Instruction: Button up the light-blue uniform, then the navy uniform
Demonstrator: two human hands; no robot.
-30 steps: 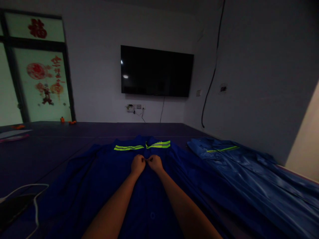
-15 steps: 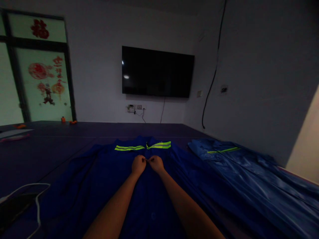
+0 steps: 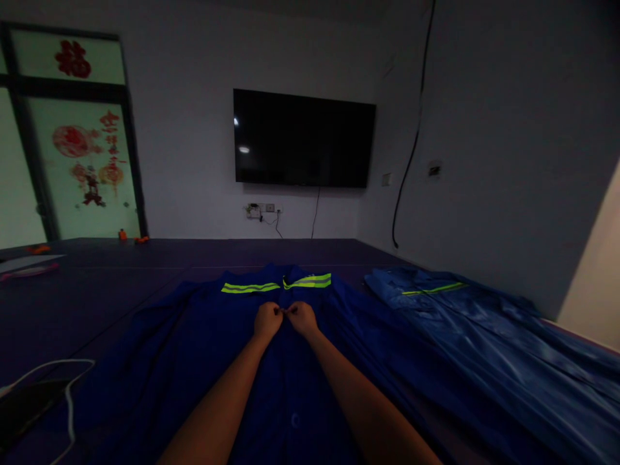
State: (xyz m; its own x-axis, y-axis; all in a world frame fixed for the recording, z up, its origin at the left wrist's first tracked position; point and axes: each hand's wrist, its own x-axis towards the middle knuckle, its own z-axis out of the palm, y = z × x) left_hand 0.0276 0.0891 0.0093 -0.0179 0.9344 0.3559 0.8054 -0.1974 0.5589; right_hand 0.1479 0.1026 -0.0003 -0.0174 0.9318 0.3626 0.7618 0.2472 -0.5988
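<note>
A dark blue work jacket (image 3: 194, 349) lies spread out in front of me, with yellow-green reflective strips (image 3: 250, 288) across its chest. My left hand (image 3: 268, 321) is closed in a pinch at the jacket's front opening, just below the strips. Close beside it, fingertips nearly meeting, my right hand (image 3: 303, 319) pinches the other side of the opening. The small piece between the fingertips is too dark to make out. Lower on the front a round button (image 3: 295, 420) shows.
To the right lies a second, lighter blue garment (image 3: 465, 329) with a reflective strip. A white cable (image 3: 70, 407) curls over a dark flat object (image 3: 31, 407) at lower left. A television (image 3: 305, 139) hangs on the far wall, and small orange items (image 3: 123, 235) sit near the door.
The view has shifted very slightly. Both hands remain pinched at the same place on the jacket's front, with hardly any visible movement.
</note>
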